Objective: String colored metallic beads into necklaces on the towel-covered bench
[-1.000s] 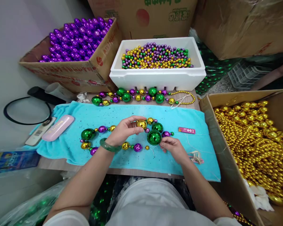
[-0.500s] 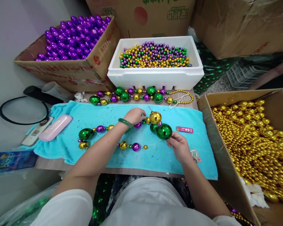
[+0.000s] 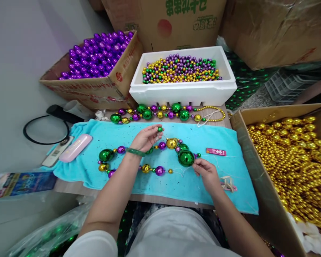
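I see the left hand [image 3: 144, 140], with a green bangle [image 3: 135, 152] on its wrist, pinching a small green bead [image 3: 160, 129] between its thumb and finger. A thin line runs from near that bead to the big gold bead [image 3: 172, 143], but I can't tell if it is thread or a needle. Half a second ago the left hand was closer to the gold bead, and I could not see a green bead in it. Now the hand has moved off to the left.

The right hand [image 3: 205, 172] has its thumb and finger close together, touching the lower right side of the big green bead [image 3: 186, 158]. I can't tell if they grip the bead or a thread beside it. The gold bead was sitting higher before, with a thin tip poking up. It has dropped and slid left, and the big green bead has gone a little left too.

The bead string [image 3: 106, 155] loops over the blue towel [image 3: 224, 135], partly under the left arm. To the right is a small pink packet [image 3: 216, 152]. Behind the towel, another bead strand [image 3: 147, 114] lies in front of the white foam box [image 3: 182, 94], just as before.
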Available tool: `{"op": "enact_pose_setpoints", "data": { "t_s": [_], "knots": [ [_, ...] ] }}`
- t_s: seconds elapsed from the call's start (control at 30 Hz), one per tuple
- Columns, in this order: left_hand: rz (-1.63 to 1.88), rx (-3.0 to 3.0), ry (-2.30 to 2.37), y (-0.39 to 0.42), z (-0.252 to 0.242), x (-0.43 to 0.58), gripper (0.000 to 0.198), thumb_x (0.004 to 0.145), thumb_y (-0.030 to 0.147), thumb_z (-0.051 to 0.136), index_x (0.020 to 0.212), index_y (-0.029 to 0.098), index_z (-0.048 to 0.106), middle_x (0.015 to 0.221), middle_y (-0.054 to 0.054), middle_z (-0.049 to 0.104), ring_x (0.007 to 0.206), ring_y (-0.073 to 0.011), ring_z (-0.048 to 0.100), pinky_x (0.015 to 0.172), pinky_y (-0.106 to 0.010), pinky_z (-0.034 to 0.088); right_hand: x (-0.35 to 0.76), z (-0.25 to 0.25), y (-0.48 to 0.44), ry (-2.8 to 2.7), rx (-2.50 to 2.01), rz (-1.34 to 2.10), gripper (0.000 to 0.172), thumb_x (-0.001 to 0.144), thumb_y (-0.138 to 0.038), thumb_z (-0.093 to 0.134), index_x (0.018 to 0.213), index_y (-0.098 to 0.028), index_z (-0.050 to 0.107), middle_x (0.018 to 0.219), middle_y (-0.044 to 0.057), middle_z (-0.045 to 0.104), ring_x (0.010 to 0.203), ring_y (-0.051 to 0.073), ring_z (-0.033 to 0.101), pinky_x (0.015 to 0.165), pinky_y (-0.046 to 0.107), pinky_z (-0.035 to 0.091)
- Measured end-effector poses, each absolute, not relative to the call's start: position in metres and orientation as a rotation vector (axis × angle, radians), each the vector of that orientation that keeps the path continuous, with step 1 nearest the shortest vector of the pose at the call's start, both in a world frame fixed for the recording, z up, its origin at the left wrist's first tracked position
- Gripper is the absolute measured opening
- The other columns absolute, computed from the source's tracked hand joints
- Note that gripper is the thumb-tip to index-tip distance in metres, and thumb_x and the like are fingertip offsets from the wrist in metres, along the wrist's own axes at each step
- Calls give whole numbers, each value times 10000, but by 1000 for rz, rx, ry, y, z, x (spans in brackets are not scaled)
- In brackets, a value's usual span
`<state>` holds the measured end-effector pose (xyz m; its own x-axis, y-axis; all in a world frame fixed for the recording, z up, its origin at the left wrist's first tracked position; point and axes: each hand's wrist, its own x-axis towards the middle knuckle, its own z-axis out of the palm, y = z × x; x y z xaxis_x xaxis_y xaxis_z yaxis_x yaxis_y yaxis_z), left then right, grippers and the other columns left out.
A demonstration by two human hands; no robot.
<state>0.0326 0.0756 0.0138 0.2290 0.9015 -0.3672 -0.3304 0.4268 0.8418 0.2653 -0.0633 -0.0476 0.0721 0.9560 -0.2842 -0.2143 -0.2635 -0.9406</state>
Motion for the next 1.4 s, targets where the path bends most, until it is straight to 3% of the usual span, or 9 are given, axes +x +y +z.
{"op": "enact_pose_setpoints", "data": {
  "t_s": [0.7,1.4],
  "knots": [
    [1034,568,923,53,24,30,171,763,89,638,923,107,694,733,-46,674,683,-95,665,634,-160,559,255,-45,-60,-814,-1321,1441,180,628,-335,711,662,-175,636,522,-29,477,488,95,378,470,236,279],
    [1121,585,951,49,23,34,246,648,99,748,890,111,704,726,-32,679,712,-120,678,667,-198,550,256,-45,-60,-803,-1330,1420,209,615,-355,729,647,-167,642,513,-33,479,477,85,377,453,224,281]
  ]
}}
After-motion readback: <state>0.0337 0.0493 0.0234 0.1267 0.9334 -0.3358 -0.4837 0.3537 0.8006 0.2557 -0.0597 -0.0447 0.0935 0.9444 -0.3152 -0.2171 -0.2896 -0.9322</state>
